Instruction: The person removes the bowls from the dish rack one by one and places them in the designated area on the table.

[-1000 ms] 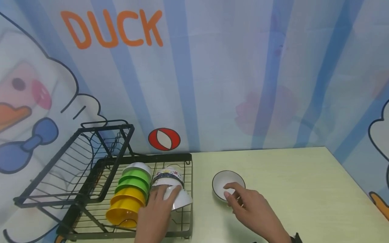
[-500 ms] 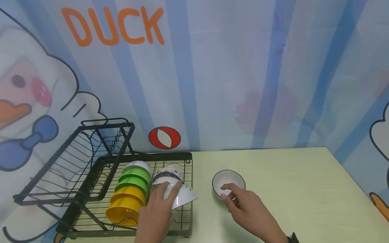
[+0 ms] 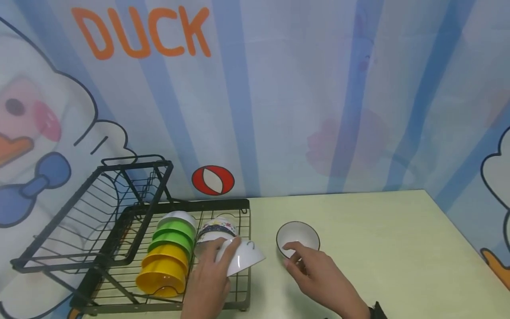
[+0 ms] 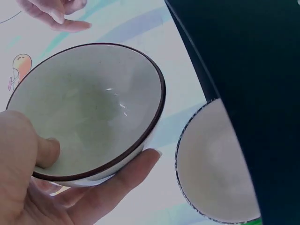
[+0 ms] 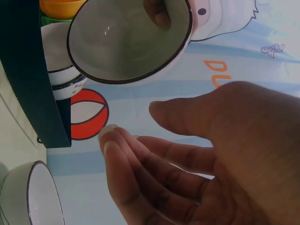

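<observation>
My left hand grips a white bowl with a dark rim, thumb inside and fingers under the outer wall. That bowl is tilted, its mouth facing down and toward me, at the right side of the rack. In the left wrist view its pale inside shows. My right hand hovers over the table with fingers loosely bent and nothing between thumb and fingertips. Beyond it, a second white dark-rimmed bowl stands upright on the table, partly covered by the fingers in the head view.
A black wire dish rack stands on the left, with an upper tier. In it lean yellow bowls, green bowls, a white one behind them, and floral-patterned bowls. A printed duck curtain hangs behind the pale table.
My left hand has drawn the white bowl away from the others in the rack, moving it right and tipping it further. My right hand has shifted slightly left.
</observation>
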A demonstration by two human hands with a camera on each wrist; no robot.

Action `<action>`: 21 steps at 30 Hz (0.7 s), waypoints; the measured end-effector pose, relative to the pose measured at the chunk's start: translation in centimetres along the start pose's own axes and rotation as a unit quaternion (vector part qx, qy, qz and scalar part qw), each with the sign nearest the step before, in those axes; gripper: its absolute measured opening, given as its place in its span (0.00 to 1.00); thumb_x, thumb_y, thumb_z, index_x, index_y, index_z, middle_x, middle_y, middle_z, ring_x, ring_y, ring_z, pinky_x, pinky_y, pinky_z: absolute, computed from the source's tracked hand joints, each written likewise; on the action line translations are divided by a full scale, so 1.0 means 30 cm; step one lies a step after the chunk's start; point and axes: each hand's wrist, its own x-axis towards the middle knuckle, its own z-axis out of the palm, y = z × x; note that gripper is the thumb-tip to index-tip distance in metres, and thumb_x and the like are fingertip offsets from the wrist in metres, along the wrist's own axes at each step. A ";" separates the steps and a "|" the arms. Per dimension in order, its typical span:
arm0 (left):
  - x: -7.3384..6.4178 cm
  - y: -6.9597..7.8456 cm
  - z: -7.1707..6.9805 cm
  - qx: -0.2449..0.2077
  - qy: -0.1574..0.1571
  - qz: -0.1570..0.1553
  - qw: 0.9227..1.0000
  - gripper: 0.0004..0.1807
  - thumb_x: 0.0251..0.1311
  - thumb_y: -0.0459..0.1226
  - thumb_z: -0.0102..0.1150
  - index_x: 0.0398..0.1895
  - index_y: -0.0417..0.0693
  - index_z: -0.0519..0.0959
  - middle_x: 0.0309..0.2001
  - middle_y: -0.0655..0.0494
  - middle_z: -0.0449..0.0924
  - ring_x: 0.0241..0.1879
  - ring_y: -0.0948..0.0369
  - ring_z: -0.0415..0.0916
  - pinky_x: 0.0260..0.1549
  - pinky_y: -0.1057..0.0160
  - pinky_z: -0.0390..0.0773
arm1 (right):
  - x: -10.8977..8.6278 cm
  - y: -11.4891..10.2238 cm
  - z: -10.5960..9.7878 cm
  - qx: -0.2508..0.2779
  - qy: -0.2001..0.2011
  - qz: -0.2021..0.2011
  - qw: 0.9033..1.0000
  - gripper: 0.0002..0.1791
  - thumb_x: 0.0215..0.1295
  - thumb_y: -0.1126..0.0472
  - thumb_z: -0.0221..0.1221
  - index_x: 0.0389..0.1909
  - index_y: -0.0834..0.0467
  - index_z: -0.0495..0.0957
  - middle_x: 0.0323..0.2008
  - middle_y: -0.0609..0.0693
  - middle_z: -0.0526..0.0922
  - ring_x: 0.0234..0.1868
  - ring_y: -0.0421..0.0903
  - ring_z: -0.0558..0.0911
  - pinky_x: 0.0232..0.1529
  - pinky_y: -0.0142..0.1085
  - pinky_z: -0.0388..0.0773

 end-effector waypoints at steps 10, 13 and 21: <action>-0.006 0.019 0.013 -0.028 0.032 0.018 0.999 0.54 0.31 0.20 0.74 0.67 0.66 0.70 0.60 0.47 0.72 0.36 0.52 0.80 0.35 0.54 0.87 | -0.002 0.004 0.028 -0.003 0.011 -0.045 0.999 0.16 0.70 0.52 0.59 0.54 0.54 0.76 0.33 0.41 0.85 0.33 0.32 0.81 0.31 0.29 0.78; -0.008 0.022 0.021 -0.032 0.048 0.029 0.998 0.55 0.30 0.20 0.74 0.66 0.66 0.70 0.60 0.48 0.72 0.37 0.52 0.80 0.35 0.54 0.88 | -0.001 0.004 0.032 -0.001 0.008 -0.048 0.999 0.16 0.70 0.52 0.59 0.54 0.53 0.76 0.34 0.43 0.86 0.33 0.34 0.83 0.31 0.29 0.79; -0.013 0.035 0.030 -0.042 0.078 0.048 0.995 0.51 0.31 0.20 0.75 0.64 0.63 0.72 0.57 0.47 0.74 0.42 0.50 0.81 0.39 0.51 0.88 | 0.004 -0.005 0.046 -0.014 0.006 -0.044 0.999 0.14 0.71 0.53 0.58 0.54 0.53 0.76 0.35 0.42 0.87 0.34 0.34 0.84 0.32 0.30 0.80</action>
